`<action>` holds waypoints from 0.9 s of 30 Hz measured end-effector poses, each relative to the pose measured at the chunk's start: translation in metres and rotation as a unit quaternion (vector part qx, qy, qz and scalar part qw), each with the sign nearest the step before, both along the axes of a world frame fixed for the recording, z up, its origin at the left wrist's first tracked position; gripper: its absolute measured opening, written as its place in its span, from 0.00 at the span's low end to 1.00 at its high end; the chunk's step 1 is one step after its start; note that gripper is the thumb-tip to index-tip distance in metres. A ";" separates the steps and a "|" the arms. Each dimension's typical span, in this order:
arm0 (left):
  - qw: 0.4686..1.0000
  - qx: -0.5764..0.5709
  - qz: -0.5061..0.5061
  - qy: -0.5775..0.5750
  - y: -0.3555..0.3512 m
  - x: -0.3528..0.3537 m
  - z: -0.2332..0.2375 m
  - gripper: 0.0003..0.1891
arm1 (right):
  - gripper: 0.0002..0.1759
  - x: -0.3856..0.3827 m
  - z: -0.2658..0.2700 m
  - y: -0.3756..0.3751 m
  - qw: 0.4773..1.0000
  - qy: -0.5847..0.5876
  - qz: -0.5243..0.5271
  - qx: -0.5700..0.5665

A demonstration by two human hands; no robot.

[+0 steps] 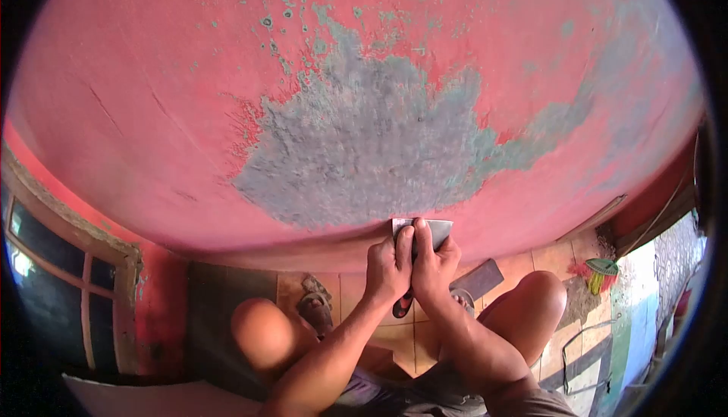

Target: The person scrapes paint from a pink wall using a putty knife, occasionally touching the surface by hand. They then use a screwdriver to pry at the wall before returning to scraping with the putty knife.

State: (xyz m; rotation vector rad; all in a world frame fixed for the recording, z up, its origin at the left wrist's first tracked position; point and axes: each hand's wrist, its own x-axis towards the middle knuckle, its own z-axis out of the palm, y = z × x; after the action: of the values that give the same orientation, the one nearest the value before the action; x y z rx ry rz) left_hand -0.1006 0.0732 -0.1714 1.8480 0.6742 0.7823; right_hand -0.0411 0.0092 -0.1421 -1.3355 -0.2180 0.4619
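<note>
A scraper with a wide flat metal blade points up at the lower part of the wall. My left hand is closed around it from the left, thumb up along the blade. From the other side my right hand grips the same scraper, its thumb pressed on the metal. The dark end of the handle shows below my hands. Just above the blade edge, the red wall has a large bare grey patch with ragged, greenish borders. Whether the edge touches the wall is hard to tell.
My bent knees stand either side of my arms, over a tiled floor. A wood-framed window is at the left. On the right are a green-and-red broom head and a dark flat board near my foot.
</note>
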 end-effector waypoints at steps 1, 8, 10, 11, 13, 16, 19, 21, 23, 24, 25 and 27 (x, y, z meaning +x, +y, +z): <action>0.999 -0.028 -0.008 0.013 0.002 0.001 -0.001 0.22 | 0.16 -0.001 -0.008 0.000 1.000 -0.021 -0.011 0.001; 1.000 -0.017 0.018 -0.002 -0.004 -0.001 -0.008 0.23 | 0.16 -0.004 -0.023 0.004 0.998 -0.033 -0.036 0.027; 1.000 -0.019 0.010 -0.001 -0.003 0.000 -0.006 0.24 | 0.18 -0.001 -0.027 0.004 0.998 -0.035 -0.039 0.017; 1.000 -0.009 0.008 -0.001 -0.001 0.000 -0.005 0.24 | 0.18 -0.001 -0.026 0.005 0.999 -0.034 -0.039 0.010; 1.000 0.008 0.005 -0.001 0.001 0.000 -0.007 0.23 | 0.18 -0.002 -0.024 0.005 0.999 -0.031 -0.038 -0.004; 1.000 -0.007 0.007 -0.022 -0.001 0.001 -0.008 0.23 | 0.17 -0.004 -0.024 0.004 0.999 -0.020 -0.043 0.002; 1.000 -0.006 0.002 -0.006 0.001 0.001 -0.012 0.24 | 0.16 -0.002 -0.025 0.004 0.999 -0.015 -0.040 0.005; 1.000 0.001 0.006 0.000 0.002 0.003 -0.013 0.24 | 0.15 -0.001 -0.024 0.006 0.998 -0.024 -0.045 0.021; 1.000 -0.003 0.011 0.007 0.000 0.002 -0.017 0.24 | 0.15 -0.003 -0.027 0.006 0.998 -0.024 -0.046 0.034; 1.000 -0.008 0.013 0.008 0.000 0.003 -0.019 0.24 | 0.14 -0.002 -0.029 0.007 0.998 -0.021 -0.047 0.043; 1.000 -0.011 0.014 0.008 0.001 0.004 -0.020 0.24 | 0.14 -0.002 -0.030 0.008 0.997 -0.020 -0.048 0.052; 1.000 -0.003 0.015 0.002 0.001 0.004 -0.021 0.24 | 0.14 -0.002 -0.029 0.008 0.997 -0.019 -0.047 0.052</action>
State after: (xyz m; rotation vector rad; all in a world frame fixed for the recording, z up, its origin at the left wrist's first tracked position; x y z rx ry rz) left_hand -0.0965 0.0743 -0.1922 1.8379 0.7076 0.7957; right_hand -0.0431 0.0172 -0.1707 -1.2484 -0.2064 0.3414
